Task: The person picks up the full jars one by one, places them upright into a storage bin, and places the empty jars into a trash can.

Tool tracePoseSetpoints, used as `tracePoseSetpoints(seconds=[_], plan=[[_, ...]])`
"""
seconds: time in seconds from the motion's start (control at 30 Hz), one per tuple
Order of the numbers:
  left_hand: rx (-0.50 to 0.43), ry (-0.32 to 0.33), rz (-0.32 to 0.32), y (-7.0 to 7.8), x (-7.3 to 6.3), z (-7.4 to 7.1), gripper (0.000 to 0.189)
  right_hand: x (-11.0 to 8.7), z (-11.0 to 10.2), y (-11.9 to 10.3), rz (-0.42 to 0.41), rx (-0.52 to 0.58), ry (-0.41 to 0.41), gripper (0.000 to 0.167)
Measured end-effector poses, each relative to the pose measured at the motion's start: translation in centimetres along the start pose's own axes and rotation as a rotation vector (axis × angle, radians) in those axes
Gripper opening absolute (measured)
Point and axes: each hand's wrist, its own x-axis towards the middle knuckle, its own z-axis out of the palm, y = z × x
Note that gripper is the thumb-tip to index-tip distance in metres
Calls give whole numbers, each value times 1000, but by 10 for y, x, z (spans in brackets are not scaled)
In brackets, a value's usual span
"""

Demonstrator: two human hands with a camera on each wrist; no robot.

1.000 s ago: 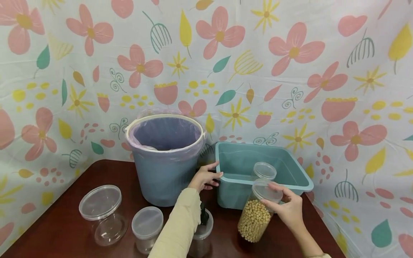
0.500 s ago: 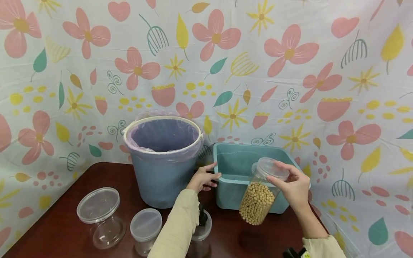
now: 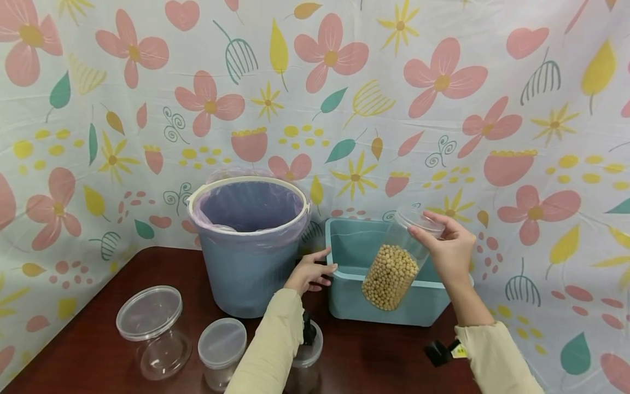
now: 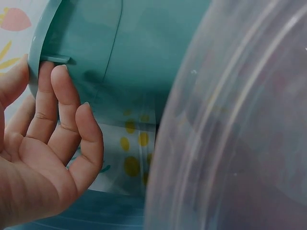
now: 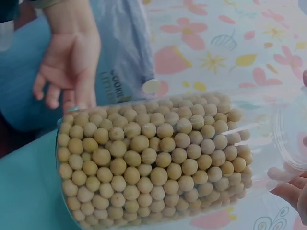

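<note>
In the head view, my right hand (image 3: pixel 449 243) holds a clear plastic jar (image 3: pixel 392 273) by its top end. The jar leans, its top to the right, and overlaps the front of the teal basin (image 3: pixel 354 298). Round tan beans (image 5: pixel 148 158) fill much of the jar in the right wrist view; its upper part is see-through. My left hand (image 3: pixel 311 272) grips the basin's left rim. Thumb and fingertips (image 4: pixel 61 72) pinch that rim in the left wrist view, while the other fingers lie loosely curled below it.
A blue bucket (image 3: pixel 241 273) with a purple liner bag stands left of the basin. Clear lidded tubs, a wide one (image 3: pixel 150 312), a small one (image 3: pixel 222 345) and one under the left forearm (image 3: pixel 309 355), stand at the front. Patterned cloth (image 3: pixel 315 98) hangs behind the table.
My right hand has lifted the bean jar from low over the table up to the basin's front rim. The left hand keeps its grip on the basin.
</note>
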Motion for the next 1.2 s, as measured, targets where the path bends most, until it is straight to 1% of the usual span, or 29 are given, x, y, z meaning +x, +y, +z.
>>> tracePoseSetpoints(seconds=[0.07, 0.1, 0.13, 0.23, 0.33, 0.4, 0.5, 0.6, 0.7, 0.73, 0.77, 0.83, 0.87, 0.93, 0.97, 1.0, 1.07, 1.1, 1.13, 1.2], plan=[[1, 3, -3, 0, 0, 0, 57, 4, 3, 1, -24, 1, 15, 36], [2, 4, -4, 0, 0, 0, 57, 6, 8, -14, -15, 0, 28, 34], [1, 3, -5, 0, 0, 0, 57, 7, 12, -28, 13, -2, 47, 33], [2, 4, -6, -1, 0, -1, 57, 12, 21, -43, 27, -37, 74, 32], [-1, 9, -8, -1, 0, -1, 57, 16, 29, -52, 42, -81, 93, 34], [-2, 11, -8, -1, 0, -1, 57, 17, 32, -50, 53, -104, 109, 36], [-7, 4, -13, 0, 0, -1, 57, 19, 35, -34, 80, -132, 156, 39], [-8, 3, -16, 0, -1, 0, 57, 19, 38, -10, 99, -96, 207, 45], [-6, 7, -16, 1, -1, 1, 57, 18, 39, 35, 71, -92, 260, 49], [-5, 9, -15, 1, -1, 1, 57, 17, 40, 54, 63, -78, 265, 49], [-5, 11, -16, 1, -1, 1, 57, 16, 41, 66, 71, -70, 267, 50], [-5, 12, -16, 1, -1, 0, 57, 11, 43, 90, 50, -105, 272, 51], [-3, 13, -16, 1, 0, 0, 57, 8, 45, 90, 46, -89, 268, 51], [-5, 15, -20, 1, 0, 0, 57, 1, 49, 77, 65, -71, 239, 52], [-7, 15, -20, 1, 0, 0, 57, -2, 52, 65, 63, -91, 229, 52], [-9, 14, -21, 1, 0, 0, 57, -6, 54, 59, 47, -111, 220, 51], [-13, 13, -24, 1, 1, 0, 57, -13, 57, 41, 55, -136, 189, 51], [-14, 12, -25, 1, 1, 0, 57, -15, 58, 34, 57, -167, 170, 50], [-15, 13, -25, 1, 1, 0, 57, -19, 60, 34, 52, -202, 160, 50], [-14, 15, -26, 0, 2, 0, 57, -24, 61, 35, 53, -225, 135, 49]])
